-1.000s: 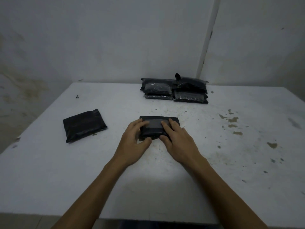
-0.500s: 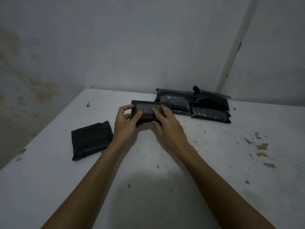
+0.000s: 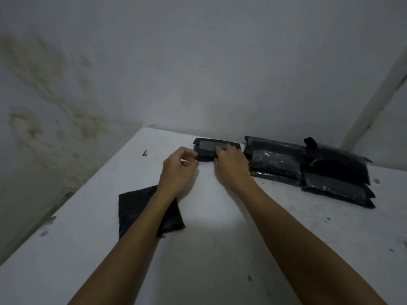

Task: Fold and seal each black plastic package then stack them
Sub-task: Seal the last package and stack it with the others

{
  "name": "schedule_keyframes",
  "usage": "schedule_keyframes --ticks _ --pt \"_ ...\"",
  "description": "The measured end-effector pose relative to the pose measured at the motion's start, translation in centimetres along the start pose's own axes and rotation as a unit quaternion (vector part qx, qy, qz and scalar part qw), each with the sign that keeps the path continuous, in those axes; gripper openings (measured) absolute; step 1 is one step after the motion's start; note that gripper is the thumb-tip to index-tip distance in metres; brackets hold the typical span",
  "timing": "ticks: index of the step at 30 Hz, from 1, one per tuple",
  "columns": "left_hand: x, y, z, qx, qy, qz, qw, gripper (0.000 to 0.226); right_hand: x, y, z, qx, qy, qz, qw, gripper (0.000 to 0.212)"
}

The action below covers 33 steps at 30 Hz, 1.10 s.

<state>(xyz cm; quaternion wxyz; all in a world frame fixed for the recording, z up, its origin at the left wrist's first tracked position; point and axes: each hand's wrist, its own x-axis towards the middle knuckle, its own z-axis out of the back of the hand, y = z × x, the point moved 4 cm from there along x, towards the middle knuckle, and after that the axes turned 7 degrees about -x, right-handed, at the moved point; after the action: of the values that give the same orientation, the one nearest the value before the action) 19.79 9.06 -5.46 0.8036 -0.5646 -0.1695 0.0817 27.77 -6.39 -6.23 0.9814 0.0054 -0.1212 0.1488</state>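
The right hand rests its fingers on top of a folded black package, pressing it flat on the bench near the far edge, just left of the stacked packages. The left hand hovers at the package's left end, its grip loosely curled and holding nothing, fingertips close to the package corner. Another black package lies flat on the bench nearer the person, partly under the left forearm. A stained wall stands behind.
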Motion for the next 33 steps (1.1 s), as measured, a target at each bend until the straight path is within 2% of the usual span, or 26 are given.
schedule_keyframes --ticks 5,7,9,12,14,16,19,23,25,27,30,33 --pt "-1.7 -0.4 1.0 0.012 0.072 -0.013 0.997 0.018 -0.3 0.4 -0.1 0.004 0.006 0.006 1.0 0.048" --pt "-2.7 -0.5 2.3 0.029 0.086 -0.021 0.996 0.018 -1.6 1.0 0.6 0.044 -0.024 0.02 0.999 0.053" --pt "-3.7 -0.3 4.5 0.071 0.066 -0.036 0.995 0.018 -3.7 1.9 1.3 0.101 -0.039 0.037 0.993 0.051" --pt "-6.1 0.1 8.2 0.157 0.003 -0.034 0.987 0.018 -7.3 3.9 2.1 0.204 0.026 0.031 0.978 0.037" --pt "-8.2 0.5 10.1 0.237 -0.037 -0.002 0.971 0.018 -9.2 5.4 2.4 0.242 0.064 0.012 0.968 0.041" --pt "-10.2 1.3 11.4 0.306 -0.063 0.056 0.948 0.04 -10.7 7.0 2.7 0.27 0.092 -0.012 0.958 0.046" --pt "-12.5 2.5 11.9 0.318 -0.056 0.146 0.935 0.07 -12.1 9.1 3.1 0.297 0.137 -0.039 0.944 0.044" --pt "-12.9 2.6 11.6 0.2 -0.055 0.149 0.967 0.081 -13.2 9.9 3.1 0.314 0.157 -0.051 0.935 0.03" --pt "-12.9 1.9 11.1 0.087 -0.072 0.133 0.985 0.087 -13.9 8.9 3.5 0.41 0.146 -0.069 0.898 0.027" --pt "-13.2 1.0 10.1 -0.02 -0.094 0.118 0.988 0.088 -15.0 7.1 4.1 0.516 0.141 -0.093 0.84 0.026" --pt "-13.8 -0.1 7.2 -0.185 -0.104 0.15 0.966 0.08 -16.6 3.6 4.1 0.641 0.126 -0.116 0.748 0.023" --pt "-14.3 -0.8 2.8 -0.299 -0.098 0.204 0.927 0.05 -18.6 -0.6 3.5 0.685 0.091 -0.143 0.709 0.017"
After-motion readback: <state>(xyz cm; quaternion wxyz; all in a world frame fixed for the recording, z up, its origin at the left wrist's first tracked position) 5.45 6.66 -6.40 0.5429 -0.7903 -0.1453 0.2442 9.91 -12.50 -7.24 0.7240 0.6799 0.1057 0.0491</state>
